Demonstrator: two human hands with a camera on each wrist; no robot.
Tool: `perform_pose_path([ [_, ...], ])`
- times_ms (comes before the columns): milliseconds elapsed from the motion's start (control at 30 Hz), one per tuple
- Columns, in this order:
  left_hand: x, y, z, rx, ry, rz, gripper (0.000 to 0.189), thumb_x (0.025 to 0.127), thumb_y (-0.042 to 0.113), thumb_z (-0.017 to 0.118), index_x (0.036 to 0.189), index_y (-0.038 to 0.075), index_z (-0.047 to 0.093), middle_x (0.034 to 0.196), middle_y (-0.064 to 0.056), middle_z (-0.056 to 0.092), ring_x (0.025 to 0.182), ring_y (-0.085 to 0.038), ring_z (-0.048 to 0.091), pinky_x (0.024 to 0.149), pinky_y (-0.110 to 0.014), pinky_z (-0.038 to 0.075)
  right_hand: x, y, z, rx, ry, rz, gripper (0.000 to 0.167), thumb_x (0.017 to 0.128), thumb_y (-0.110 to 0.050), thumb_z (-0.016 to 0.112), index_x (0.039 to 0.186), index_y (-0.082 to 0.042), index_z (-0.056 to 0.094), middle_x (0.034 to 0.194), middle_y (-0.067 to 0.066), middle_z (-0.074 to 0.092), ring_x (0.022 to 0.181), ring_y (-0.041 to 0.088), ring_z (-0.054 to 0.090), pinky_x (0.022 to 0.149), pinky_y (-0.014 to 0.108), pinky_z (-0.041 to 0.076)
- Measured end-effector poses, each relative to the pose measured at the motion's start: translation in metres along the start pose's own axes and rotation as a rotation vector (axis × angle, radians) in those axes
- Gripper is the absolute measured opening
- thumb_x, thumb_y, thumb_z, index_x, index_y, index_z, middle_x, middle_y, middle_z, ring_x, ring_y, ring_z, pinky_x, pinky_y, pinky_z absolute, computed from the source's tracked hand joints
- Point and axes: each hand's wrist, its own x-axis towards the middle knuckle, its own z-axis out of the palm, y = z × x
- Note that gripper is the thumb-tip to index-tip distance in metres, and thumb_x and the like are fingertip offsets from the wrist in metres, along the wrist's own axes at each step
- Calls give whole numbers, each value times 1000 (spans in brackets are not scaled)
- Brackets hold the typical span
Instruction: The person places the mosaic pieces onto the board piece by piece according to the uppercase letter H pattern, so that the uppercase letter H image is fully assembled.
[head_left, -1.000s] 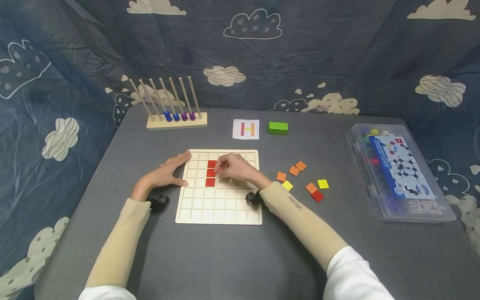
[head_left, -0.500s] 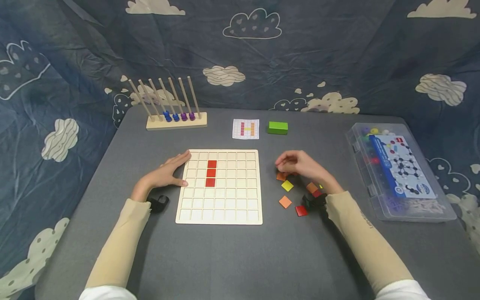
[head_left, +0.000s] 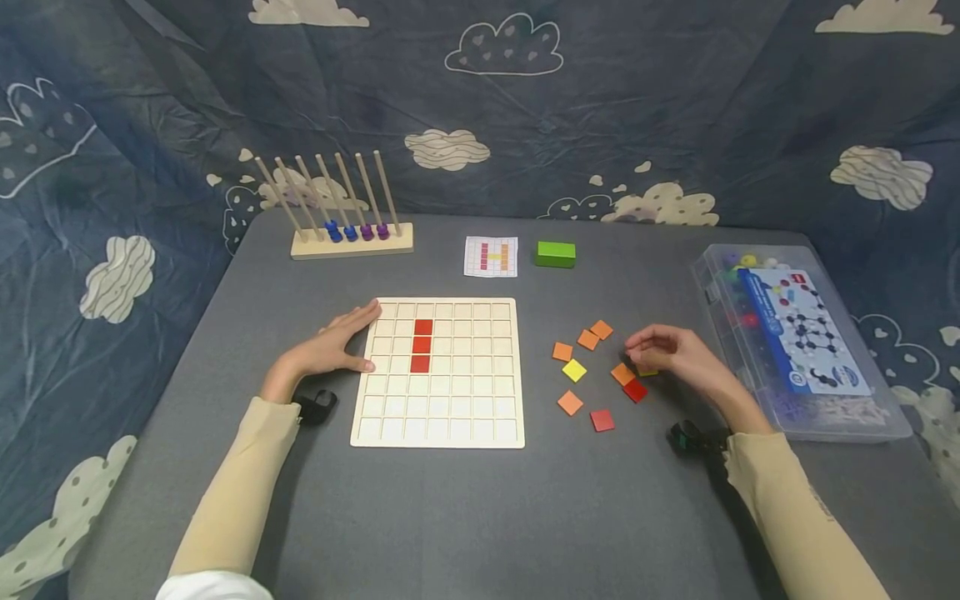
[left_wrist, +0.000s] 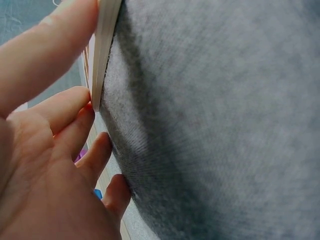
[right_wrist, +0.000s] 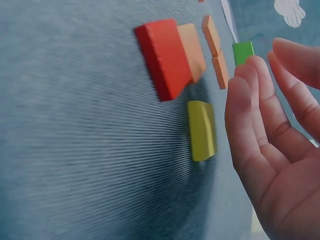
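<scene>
My left hand [head_left: 327,347] lies along the left edge of a wooden grid board [head_left: 459,408], fingers stretched out. In the left wrist view, thumb and fingertips touch the board's side [left_wrist: 104,55]. Three red square tiles [head_left: 422,344] sit one below another in the grid. My right hand [head_left: 681,357] hovers low over the scattered tiles, fingers loosely bent with nothing between them. Close below it lies a yellow tile [right_wrist: 201,131], partly covered by the hand in the head view. Beside that are a red tile [right_wrist: 165,57] and an orange tile [right_wrist: 191,50], touching each other.
Several more orange tiles [head_left: 588,340], a yellow tile [head_left: 574,370] and a red tile [head_left: 602,420] lie right of the board. Behind stand a pegged bead rack [head_left: 352,243], a printed pattern card [head_left: 491,257] and a green block [head_left: 556,254]. A clear plastic case [head_left: 817,417] is at right.
My right hand has left the board, passed over the loose tiles and moved right to the yellow one. The left hand has stayed at the board's edge.
</scene>
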Motion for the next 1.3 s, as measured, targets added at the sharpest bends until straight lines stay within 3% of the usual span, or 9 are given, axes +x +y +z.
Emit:
perform_pose_path([
  [300,0,-1,-1,-2,-8,9,96,82,27,76,152,2,15,158,-18,6,142,-43,3,105,-66,2,-17,11,4,-49,-2,-76,28,88,-5,68,111,8,60,103,20,64,86,12,61,71,25,51],
  [500,0,-1,0,-5,-8,1,96,82,27,76,152,3,15,158,-18,6,142,-43,3,105,-67,2,-24,16,15,-166,66,-156,26,78,4,74,102,6,64,94,16,65,81,13,61,67,20,49],
  [767,-1,0,-1,-1,-9,-8,96,82,27,76,153,3,15,158,-19,6,142,-43,3,105,-66,1,-24,13,27,-366,155,-137,27,72,8,76,95,0,65,88,10,64,78,20,59,65,24,47],
  [1067,0,-2,0,-8,-9,0,97,82,29,76,153,4,15,158,-18,6,142,-43,2,105,-66,2,-24,10,29,-393,103,-146,23,72,11,72,90,-1,64,76,4,59,68,16,54,59,24,43],
  [1300,-1,0,0,-7,-7,-6,97,82,29,76,153,4,14,158,-18,6,142,-44,3,105,-66,2,-25,6,33,-429,115,-142,23,73,6,75,92,-1,63,80,3,60,73,16,55,63,26,44],
])
